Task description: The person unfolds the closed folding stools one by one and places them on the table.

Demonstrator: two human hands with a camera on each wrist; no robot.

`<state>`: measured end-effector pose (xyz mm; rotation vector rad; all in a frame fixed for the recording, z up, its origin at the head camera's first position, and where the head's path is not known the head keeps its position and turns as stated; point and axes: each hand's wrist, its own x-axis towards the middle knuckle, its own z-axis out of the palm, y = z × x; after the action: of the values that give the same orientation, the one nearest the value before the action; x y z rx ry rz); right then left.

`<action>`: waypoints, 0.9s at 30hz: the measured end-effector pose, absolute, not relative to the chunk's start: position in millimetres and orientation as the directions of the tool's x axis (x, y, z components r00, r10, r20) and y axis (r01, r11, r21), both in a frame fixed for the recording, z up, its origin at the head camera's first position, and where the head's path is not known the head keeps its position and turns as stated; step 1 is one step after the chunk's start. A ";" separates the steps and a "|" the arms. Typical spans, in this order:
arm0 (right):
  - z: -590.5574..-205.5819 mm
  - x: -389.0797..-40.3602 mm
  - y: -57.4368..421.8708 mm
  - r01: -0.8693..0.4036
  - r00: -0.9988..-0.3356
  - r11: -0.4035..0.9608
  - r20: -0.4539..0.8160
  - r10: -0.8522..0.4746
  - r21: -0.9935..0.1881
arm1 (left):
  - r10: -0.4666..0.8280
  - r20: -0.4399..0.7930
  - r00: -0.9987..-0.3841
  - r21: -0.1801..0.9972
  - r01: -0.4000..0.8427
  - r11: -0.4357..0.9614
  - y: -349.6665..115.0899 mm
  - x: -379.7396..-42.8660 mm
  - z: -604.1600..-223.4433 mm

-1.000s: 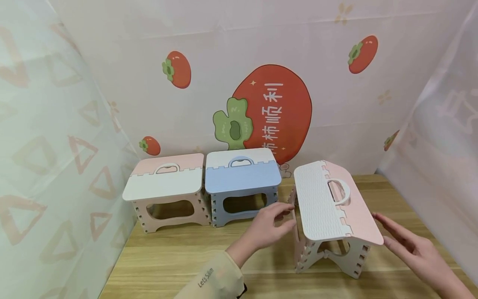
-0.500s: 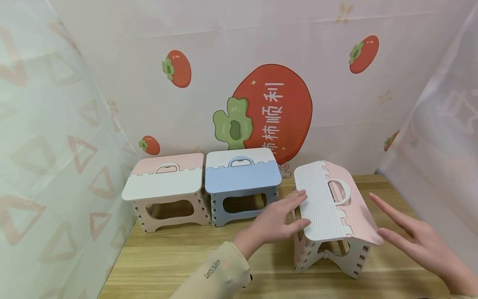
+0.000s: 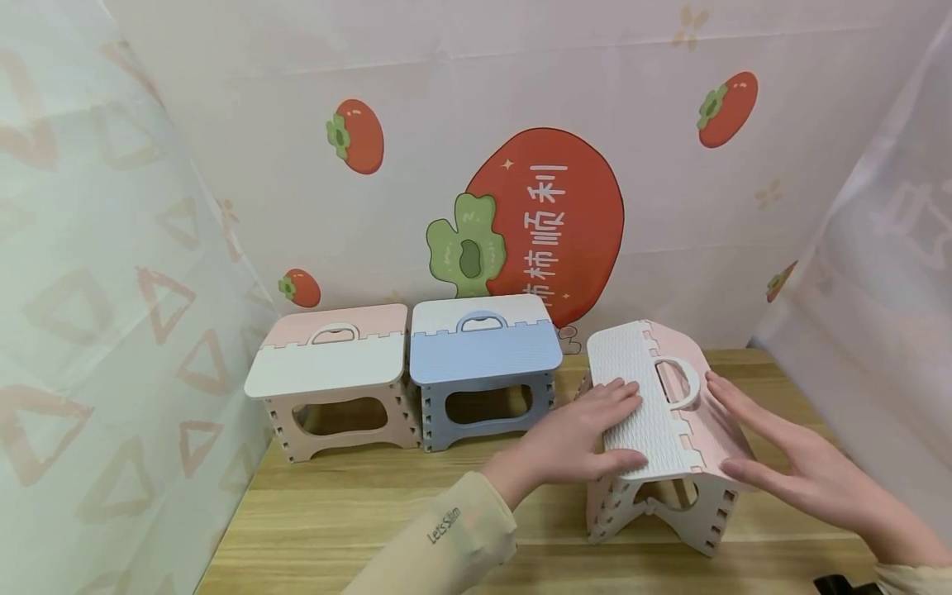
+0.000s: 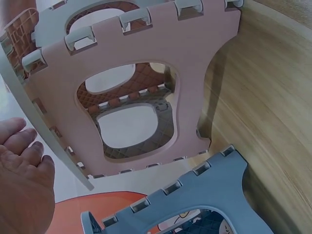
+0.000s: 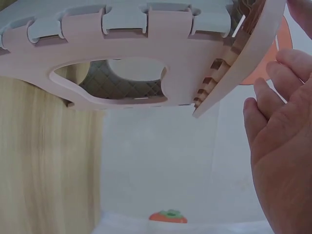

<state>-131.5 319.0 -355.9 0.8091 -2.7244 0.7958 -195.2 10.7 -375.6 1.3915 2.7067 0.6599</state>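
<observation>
A pink-and-white folding stool (image 3: pixel 647 430) stands at the right of the table, its top halves sloping down from the centre seam like a low roof. My left hand (image 3: pixel 587 438) rests on the white half with fingers extended. On the pink half lies my right hand (image 3: pixel 796 463), also with straight fingers. The stool's white carry handle (image 3: pixel 678 384) stands up between the two hands. In the left wrist view, the pink leg panel (image 4: pixel 190 53) shows beside my left fingers. The right wrist view shows the other pink leg panel (image 5: pixel 122 48) below the top.
A blue-and-white folding stool (image 3: pixel 483 347) stands left of the hands, with a second pink-and-white stool (image 3: pixel 327 372) beside it, both flat-topped. All stand on a wooden table (image 3: pixel 357 529). A printed cloth backdrop (image 3: pixel 654 190) rises behind and at both sides.
Both hands have moved from beside the right stool up onto its top, the left onto the white half and the right onto the pink half. The stools have not visibly moved.
</observation>
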 end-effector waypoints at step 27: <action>-355.9 -139.6 308.2 -0.583 -0.811 0.741 0.300 -0.503 -0.333 | 0.794 0.119 -0.597 0.335 0.777 0.533 14.9 -199.4 -378.6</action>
<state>-139.6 308.2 -355.9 0.8668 -2.7510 0.6210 -199.4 14.9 -378.6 1.3879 2.7087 0.5548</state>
